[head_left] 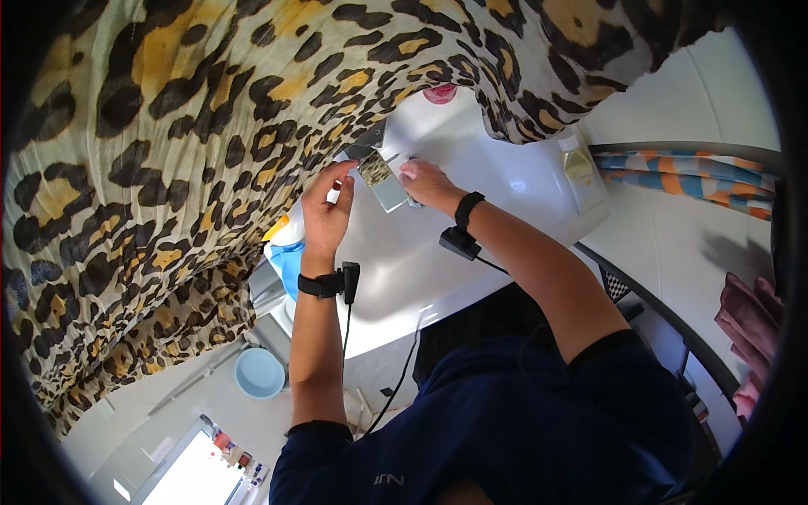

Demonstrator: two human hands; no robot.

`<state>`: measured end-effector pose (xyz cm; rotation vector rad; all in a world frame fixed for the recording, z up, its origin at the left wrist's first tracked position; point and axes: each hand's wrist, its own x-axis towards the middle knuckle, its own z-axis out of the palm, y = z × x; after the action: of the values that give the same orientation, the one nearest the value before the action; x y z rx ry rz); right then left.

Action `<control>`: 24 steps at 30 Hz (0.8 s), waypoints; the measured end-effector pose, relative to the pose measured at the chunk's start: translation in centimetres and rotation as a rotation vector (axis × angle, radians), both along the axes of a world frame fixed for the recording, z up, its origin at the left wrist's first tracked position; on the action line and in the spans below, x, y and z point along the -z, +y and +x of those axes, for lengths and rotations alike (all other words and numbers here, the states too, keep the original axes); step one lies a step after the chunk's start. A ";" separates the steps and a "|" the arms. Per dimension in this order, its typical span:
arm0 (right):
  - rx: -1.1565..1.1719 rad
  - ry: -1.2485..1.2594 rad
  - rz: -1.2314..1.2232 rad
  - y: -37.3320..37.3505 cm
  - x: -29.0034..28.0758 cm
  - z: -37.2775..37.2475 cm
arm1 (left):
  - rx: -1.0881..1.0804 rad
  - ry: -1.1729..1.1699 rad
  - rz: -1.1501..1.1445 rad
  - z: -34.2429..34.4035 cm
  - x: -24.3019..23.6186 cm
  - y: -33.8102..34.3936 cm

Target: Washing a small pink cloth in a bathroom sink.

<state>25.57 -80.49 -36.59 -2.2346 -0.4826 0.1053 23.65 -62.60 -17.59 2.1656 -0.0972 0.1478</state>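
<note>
Over the white basin, a mirror-faced plate sits between both hands. Progress: work's underway at the plate, I'd judge; no finished result visible, and what's left can't be told from here. Left hand: extended straight out from the body, thumb and fingers apart, bent toward the plate's left side, nothing visible in them. Right hand: angled in from lower right, fingers curled by the right edge (grip or light touch, can't tell).
</note>
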 end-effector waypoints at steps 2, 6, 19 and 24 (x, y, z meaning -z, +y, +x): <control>0.014 0.313 0.092 -1.2 -1.0 1.0 | -0.013 0.040 -0.009 0.6 -0.2 -0.4; 0.094 0.617 0.276 -2.8 -3.9 1.4 | 0.025 0.101 0.007 1.2 1.5 0.5; 0.204 1.155 0.659 -1.6 -4.5 2.8 | 0.492 0.057 0.273 -5.5 -1.2 -1.8; 0.102 1.108 0.761 2.2 -1.7 1.8 | 0.193 -0.085 0.169 -5.3 -3.7 -1.7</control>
<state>27.41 -78.32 -34.91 -1.1776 0.1961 0.8820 18.31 -64.26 -13.85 2.3031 -0.3786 0.1238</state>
